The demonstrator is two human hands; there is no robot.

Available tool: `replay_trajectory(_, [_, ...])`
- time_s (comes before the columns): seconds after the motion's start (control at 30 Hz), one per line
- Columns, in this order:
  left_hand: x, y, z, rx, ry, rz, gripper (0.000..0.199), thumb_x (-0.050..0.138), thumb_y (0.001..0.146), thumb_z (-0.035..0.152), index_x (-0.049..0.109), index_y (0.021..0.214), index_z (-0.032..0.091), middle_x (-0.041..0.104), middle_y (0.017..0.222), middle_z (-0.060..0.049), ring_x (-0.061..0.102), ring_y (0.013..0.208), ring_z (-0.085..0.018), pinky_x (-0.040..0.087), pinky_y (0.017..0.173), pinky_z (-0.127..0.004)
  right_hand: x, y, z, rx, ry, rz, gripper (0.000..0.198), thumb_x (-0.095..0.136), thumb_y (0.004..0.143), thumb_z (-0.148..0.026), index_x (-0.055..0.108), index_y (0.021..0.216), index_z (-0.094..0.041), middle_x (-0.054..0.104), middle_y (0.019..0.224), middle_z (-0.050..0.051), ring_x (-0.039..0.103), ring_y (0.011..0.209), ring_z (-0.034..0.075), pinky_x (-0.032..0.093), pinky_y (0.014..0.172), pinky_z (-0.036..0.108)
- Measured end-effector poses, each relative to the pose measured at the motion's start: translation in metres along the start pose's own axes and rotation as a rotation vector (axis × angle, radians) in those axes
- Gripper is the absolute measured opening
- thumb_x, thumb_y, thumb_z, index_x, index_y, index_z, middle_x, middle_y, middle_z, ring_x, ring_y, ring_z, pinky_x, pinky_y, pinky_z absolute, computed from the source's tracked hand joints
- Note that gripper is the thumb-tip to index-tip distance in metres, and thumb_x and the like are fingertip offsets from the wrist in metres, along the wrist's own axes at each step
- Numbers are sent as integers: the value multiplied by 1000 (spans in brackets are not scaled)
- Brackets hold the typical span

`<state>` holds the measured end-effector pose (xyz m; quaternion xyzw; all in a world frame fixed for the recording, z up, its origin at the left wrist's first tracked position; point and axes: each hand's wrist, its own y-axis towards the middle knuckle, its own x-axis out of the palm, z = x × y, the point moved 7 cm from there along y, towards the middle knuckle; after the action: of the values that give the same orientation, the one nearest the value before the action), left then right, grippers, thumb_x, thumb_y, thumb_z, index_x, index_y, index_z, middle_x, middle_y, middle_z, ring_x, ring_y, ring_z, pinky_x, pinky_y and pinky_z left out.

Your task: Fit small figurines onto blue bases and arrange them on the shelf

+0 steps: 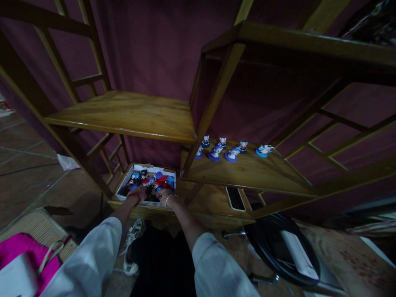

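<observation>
Dim light, faint sheen on the wooden shelf [123, 112], deep shadow upper right, stretched edges, boxed figurines [161, 180] blurry

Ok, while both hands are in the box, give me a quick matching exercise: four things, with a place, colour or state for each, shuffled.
1. Left hand
2. Right hand
3. Box
4. Blue-based figurine

A. Furthest right of those standing on the shelf
B. Red beads at the wrist
C. White-walled, holding jumbled figurines
D. Pale bangle at the wrist

Pairs: 1-B, 2-D, 3-C, 4-A
</observation>
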<state>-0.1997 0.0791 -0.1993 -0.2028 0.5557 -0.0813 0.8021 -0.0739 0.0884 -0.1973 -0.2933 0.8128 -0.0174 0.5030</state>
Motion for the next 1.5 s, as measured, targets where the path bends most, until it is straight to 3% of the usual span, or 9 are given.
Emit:
replay_trajectory(0.17, [1, -2, -3, -27, -4, -75, 21, 53, 72, 22, 59, 91, 17, 62, 92, -7, 57, 84, -17, 45, 70, -27, 1, 0, 0, 3, 0, 37, 20, 53, 65, -9, 66, 78, -16, 66, 80, 3, 59, 72, 15, 43, 62, 19])
replay_trajectory(0.3, [0, -3, -4, -27, -29, -82, 19, 51, 69, 24, 63, 84, 20, 64, 93, -6, 58, 86, -19, 44, 68, -26, -3, 0, -1, 13, -9, 77, 22, 53, 64, -8, 67, 78, -17, 66, 82, 3, 59, 76, 16, 43, 66, 20])
replay_trajectory(0.5, [-1, 0, -9, -30, -114, -38, 30, 47, 71, 34, 59, 97, 25, 63, 100, -3, 57, 92, -18, 42, 74, -25, -8, -4, -5, -23, -1, 156, 25, 46, 70, -9, 66, 82, -18, 66, 86, 4, 59, 82, 15, 42, 72, 19])
replay_trajectory(0.7, [2, 6, -15, -16, -201, -19, 30, 50, 67, 24, 61, 95, 23, 64, 97, -1, 57, 91, -16, 42, 75, -21, -12, -10, -6, -52, 23, 223, 25, 46, 71, -9, 64, 84, -18, 67, 85, 5, 60, 81, 15, 42, 73, 20])
replay_trajectory(0.93, [3, 9, -13, 56, -279, 11, 29, 41, 72, 21, 62, 93, 23, 66, 86, 3, 58, 83, -12, 42, 71, -18, -10, -11, -4, -83, 78, 245, 24, 49, 67, -5, 62, 82, -19, 67, 75, 2, 61, 73, 12, 44, 65, 17])
replay_trajectory(1.2, [7, 6, -9, 91, -275, -55, 21, 49, 64, 22, 65, 78, 22, 65, 72, 4, 58, 78, -14, 42, 65, -19, -14, -13, 0, -87, 198, 335, 27, 46, 65, -1, 60, 79, -18, 67, 71, 1, 62, 68, 11, 45, 65, 18])
replay_trajectory(1.5, [2, 3, 7, 178, -275, -121, 30, 53, 62, 22, 63, 91, 20, 66, 79, 2, 57, 78, -14, 41, 66, -18, -15, -13, 2, -93, 275, 340, 29, 45, 61, 2, 59, 78, -17, 66, 71, 2, 62, 68, 12, 47, 64, 18])
